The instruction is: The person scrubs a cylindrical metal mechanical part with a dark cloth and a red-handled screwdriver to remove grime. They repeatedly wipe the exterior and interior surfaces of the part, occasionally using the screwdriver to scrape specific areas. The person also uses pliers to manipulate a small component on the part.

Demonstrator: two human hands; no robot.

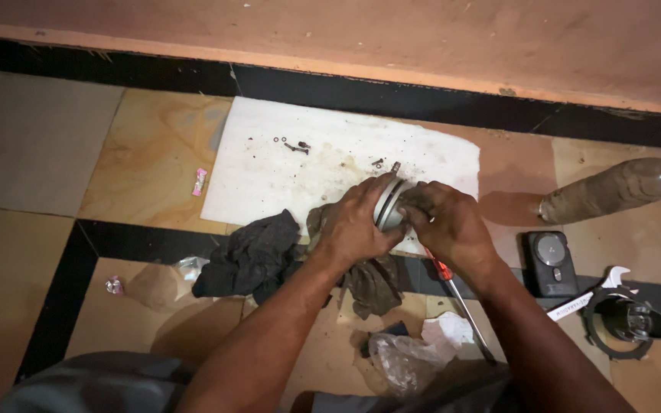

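Dim warm light, dark vignetted corners; soft focus, slight blur throughout

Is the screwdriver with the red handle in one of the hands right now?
No, the screwdriver lies on the floor below the right hand; both hands grip a round metal part.

Plastic bottle (620, 187) lying right, black device (550, 262) near it, screwdriver (459, 300) and white sheet (284, 172) on the floor.

Grey metal part (389, 205), dark grey rag (250, 256), stained white sheet (269, 172), orange-handled screwdriver (460, 300), blue-capped bottle (613, 187), tan-and-black tiles (147, 160).
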